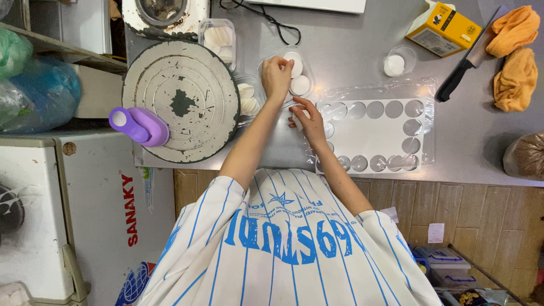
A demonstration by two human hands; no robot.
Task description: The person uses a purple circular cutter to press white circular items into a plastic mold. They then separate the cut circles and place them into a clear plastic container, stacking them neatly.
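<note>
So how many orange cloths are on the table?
2. Both lie at the right end of the table: one cloth at the far edge beside the knife, the other cloth just nearer, touching the first. None seems hidden.

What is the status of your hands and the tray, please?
Left hand at clear tray of white rounds. Right hand on disc sheet. Grips unclear. Nothing blocking.

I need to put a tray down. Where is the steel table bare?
The steel table is bare between the black cable and the small round tub, and right of the sticker sheet, below the knife and orange cloths. It is crowded around the turntable, clear containers, left hand and right hand.
</note>
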